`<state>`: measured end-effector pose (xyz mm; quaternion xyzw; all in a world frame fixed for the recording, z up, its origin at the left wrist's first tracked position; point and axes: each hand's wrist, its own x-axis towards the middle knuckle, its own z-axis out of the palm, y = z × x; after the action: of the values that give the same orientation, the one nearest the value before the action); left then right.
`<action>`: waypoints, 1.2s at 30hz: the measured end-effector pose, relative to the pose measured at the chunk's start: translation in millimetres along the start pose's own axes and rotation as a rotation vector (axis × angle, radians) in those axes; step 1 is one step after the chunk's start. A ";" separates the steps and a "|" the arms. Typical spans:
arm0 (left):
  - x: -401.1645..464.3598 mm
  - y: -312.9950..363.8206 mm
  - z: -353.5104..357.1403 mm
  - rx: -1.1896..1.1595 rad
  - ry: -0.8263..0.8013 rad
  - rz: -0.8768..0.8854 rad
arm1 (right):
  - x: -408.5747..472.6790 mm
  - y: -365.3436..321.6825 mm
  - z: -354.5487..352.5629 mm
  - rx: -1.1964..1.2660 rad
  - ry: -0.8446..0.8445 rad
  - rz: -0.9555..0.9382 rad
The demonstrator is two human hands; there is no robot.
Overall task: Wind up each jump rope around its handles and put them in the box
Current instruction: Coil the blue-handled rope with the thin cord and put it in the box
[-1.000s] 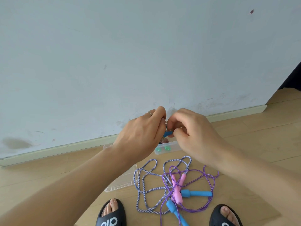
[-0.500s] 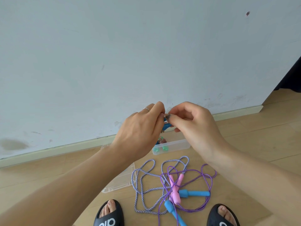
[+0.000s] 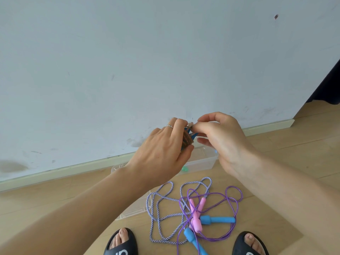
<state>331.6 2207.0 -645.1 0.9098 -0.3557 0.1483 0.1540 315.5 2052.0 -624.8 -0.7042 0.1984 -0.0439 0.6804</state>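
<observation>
My left hand (image 3: 163, 150) grips a wound jump rope (image 3: 243, 138) with blue handles and brownish cord, held up in front of the wall. My right hand (image 3: 220, 137) pinches the loose end of its cord at the top of the bundle. On the floor below lie two loose ropes tangled together: a blue-and-white twisted rope (image 3: 161, 208) with blue handles (image 3: 217, 219), and a purple rope (image 3: 233, 197) with pink handles (image 3: 196, 214). The clear plastic box (image 3: 200, 162) stands by the baseboard, partly hidden behind my hands.
The box's clear lid (image 3: 136, 208) lies on the wooden floor left of the ropes. My feet in black slippers (image 3: 121, 243) stand at the bottom edge. The wall is close ahead. A dark opening shows at the far right.
Both hands have shifted slightly, and the wound bundle now shows more between them. My right hand has turned and pinches the cord end higher up.
</observation>
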 end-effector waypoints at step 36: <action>-4.7 -7.5 -15.0 -0.426 -0.076 -0.143 | 3.4 -6.9 -6.1 -0.158 -0.282 -0.265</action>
<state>331.1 2220.8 -634.5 0.8845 -0.3193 0.0241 0.3392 318.2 2045.1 -618.3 -0.7743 0.0096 -0.0185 0.6325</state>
